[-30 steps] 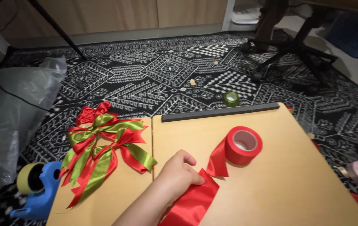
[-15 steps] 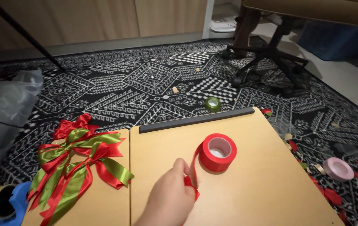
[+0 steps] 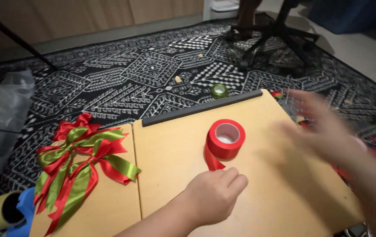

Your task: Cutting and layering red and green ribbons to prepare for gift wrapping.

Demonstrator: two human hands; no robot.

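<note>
— Red ribbon roll [image 3: 225, 138], where does it sit?
— Standing on its edge near the middle of the larger wooden board [image 3: 280, 184], a little toward the far edge, where a black strip [image 3: 202, 107] runs along the board.
— And the loose end?
— The ribbon tail [image 3: 212, 161] drops from the roll toward the near edge and ends right at the left hand [image 3: 212, 197]. That hand is curled, fingers folded down onto the tail's end, pressing it to the board.
— The right hand [image 3: 328, 131]?
— Blurred, above the right edge of the board, fingers spread, holding nothing.
— What else?
— A red and green ribbon bow [image 3: 76, 164] lies on the smaller board [image 3: 109, 210] to the left, and a green ribbon roll [image 3: 219, 91] rests on the patterned carpet [image 3: 122, 87] just beyond the far edge.
</note>
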